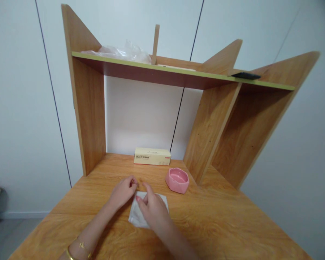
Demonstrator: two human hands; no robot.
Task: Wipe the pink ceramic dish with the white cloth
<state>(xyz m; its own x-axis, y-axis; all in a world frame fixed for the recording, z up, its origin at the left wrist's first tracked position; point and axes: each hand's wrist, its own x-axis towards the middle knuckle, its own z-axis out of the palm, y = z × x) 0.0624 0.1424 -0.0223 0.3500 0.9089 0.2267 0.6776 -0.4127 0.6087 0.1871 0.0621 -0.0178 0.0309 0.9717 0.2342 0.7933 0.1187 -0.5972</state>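
Note:
A white flat packet or folded sheet (137, 215) lies on the wooden desk, partly covered by my right hand (155, 210). That hand rests over it with thumb and index finger stretched out and apart; its other fingers are tucked out of sight. Just beyond the packet's upper left corner, my left hand (125, 190) is closed, its fingertips curled together. Whatever is in its pinch, if anything, is too small to make out. A faint brownish blur shows between the two hands. Right of them sits a pink angular ashtray (176, 186).
A cream cling film box (152, 158) stands at the back of the desk (222, 224). Wooden shelf panels (90, 119) rise on both sides. On the shelf above lie a clear plastic bag (124, 52) and a dark flat object (246, 76).

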